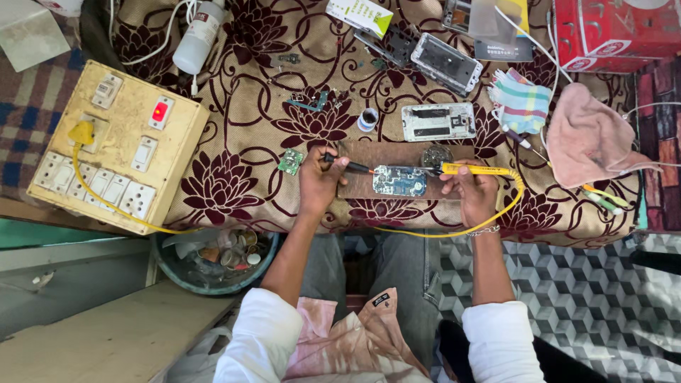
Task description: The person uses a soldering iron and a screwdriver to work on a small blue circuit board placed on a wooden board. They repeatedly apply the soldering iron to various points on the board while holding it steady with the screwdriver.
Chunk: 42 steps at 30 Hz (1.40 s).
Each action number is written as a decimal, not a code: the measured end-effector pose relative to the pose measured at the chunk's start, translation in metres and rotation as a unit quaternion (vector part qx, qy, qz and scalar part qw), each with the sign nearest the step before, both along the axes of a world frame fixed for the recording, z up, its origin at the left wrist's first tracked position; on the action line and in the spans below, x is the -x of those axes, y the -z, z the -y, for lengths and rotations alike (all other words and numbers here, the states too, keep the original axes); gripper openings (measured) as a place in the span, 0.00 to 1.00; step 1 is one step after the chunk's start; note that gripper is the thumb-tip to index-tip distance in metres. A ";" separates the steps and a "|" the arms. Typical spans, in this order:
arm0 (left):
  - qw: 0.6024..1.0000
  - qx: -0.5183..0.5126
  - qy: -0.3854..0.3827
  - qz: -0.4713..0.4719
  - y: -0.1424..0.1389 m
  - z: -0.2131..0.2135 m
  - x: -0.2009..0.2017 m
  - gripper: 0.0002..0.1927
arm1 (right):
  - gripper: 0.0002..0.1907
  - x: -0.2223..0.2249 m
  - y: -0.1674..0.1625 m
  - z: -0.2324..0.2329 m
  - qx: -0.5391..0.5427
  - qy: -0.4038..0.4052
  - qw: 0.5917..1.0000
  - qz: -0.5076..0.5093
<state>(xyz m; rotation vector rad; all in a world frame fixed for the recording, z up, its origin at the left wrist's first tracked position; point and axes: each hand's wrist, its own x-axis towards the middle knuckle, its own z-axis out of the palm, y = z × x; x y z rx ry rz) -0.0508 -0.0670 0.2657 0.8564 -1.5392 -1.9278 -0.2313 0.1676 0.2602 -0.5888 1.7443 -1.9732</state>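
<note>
Right hand (474, 190) clenched around the yellow soldering iron (477, 170), gripping it along the handle with the tip pointing left toward the blue circuit board (399, 181) — and the left hand (318, 181) is closed on a thin dark tool with a red band (347, 165), its point angled right to meet the same board. The board lies flat on a brown wooden block (397, 152), right between the two hands, both tips just at its edges. The iron's yellow cord (454, 230) loops down off the handle, sweeps across the lap and runs left to a yellow plug in the cream switch-and-socket box (120, 152) at the left of the table. Around the block, on the maroon floral cloth (241, 128): a small green circuit board (290, 162) just beside the left hand, a small round pot with a white rim (367, 119) above it, a stripped white phone frame (438, 122) just behind the block, another phone shell (446, 63) farther back. A pink rag (589, 138) sits well off to the right — a checked cloth (521, 103) beside it. Below the table edge, a round tub of odds and ends (216, 259).
</note>
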 end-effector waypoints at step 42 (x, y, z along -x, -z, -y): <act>1.000 0.013 0.000 0.003 0.017 0.001 0.000 0.09 | 0.10 0.006 0.016 -0.005 0.021 -0.008 0.999 0.024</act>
